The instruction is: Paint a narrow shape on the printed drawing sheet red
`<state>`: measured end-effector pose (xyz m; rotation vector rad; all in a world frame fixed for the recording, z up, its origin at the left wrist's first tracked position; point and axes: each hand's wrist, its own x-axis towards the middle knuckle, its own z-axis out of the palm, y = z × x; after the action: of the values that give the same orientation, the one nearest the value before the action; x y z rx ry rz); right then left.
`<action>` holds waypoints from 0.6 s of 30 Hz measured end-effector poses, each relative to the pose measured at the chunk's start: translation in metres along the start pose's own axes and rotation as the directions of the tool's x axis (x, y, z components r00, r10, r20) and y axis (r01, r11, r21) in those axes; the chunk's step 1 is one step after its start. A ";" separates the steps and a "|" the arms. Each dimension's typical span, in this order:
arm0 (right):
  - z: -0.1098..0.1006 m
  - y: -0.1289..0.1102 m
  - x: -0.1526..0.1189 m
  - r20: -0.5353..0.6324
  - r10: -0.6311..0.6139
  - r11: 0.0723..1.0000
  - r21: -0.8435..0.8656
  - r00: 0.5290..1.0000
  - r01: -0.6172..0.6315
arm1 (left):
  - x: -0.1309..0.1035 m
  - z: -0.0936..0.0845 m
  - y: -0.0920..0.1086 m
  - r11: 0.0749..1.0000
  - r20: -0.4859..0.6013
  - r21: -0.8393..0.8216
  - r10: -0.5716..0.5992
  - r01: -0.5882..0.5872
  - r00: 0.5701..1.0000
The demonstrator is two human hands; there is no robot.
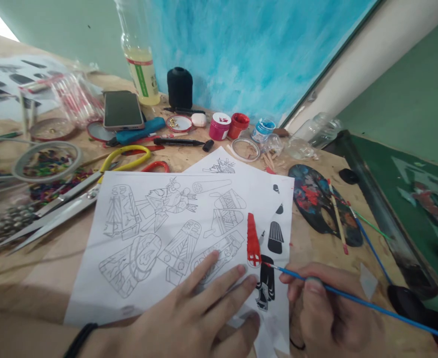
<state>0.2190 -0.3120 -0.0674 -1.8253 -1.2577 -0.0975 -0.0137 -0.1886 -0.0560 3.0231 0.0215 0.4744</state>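
Note:
My left hand (207,313) lies spread on a white sheet (88,283) printed with line drawings, its fingertips near the middle of the page. A thin blue paintbrush (338,293) is pinched in my right hand (326,308), its red-wetted tip beside the lower end of a painted strip. That long tapered shape (253,238) is filled with red, and a small pale rim shows at its bottom. Black printed shapes (275,237) stand to its right on the page. Beyond my right hand rests a dark oval palette (311,199) smeared with red and blue paint.
Several paint jars, including an open red jar (238,126) and an open blue jar (263,131), stand at the back. Large yellow-handled scissors (88,196) lie left of the sheet. A phone (123,110), a bottle (140,69) and a tape ring (245,149) are further off.

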 end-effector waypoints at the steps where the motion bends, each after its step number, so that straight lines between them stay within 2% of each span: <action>1: -0.001 0.000 0.001 0.015 0.015 1.000 -0.014 1.000 -0.015 | 0.000 -0.001 0.000 1.000 0.004 -0.006 0.004 -0.004 1.000; 3: -0.002 0.000 0.003 0.066 -0.014 0.999 -0.032 0.998 0.016 | 0.000 0.000 -0.001 1.000 0.008 -0.010 0.005 -0.005 1.000; 5: -0.004 -0.001 0.004 0.112 -0.101 0.994 -0.018 0.989 0.104 | -0.001 0.004 -0.001 1.000 0.011 -0.003 0.012 -0.012 1.000; 9: -0.004 -0.008 0.001 0.088 0.057 0.997 -0.058 0.994 -0.052 | -0.002 0.012 -0.002 0.999 -0.009 -0.003 0.045 -0.045 0.999; 11: -0.003 -0.012 -0.001 0.081 0.093 0.995 -0.048 0.992 -0.089 | -0.001 0.011 -0.003 0.999 -0.016 -0.005 0.034 -0.034 0.999; 14: -0.002 -0.011 -0.002 0.079 0.089 0.995 -0.050 0.993 -0.085 | 0.003 0.005 -0.003 1.000 -0.007 0.010 0.003 -0.003 1.000; 18: 0.000 -0.004 -0.003 0.038 -0.021 0.998 0.063 0.999 0.018 | 0.003 0.005 -0.003 1.000 0.011 0.012 0.019 -0.019 1.000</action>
<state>0.2142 -0.3141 -0.0662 -1.7689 -1.2914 -0.0332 -0.0094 -0.1857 -0.0601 3.0402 -0.0049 0.4615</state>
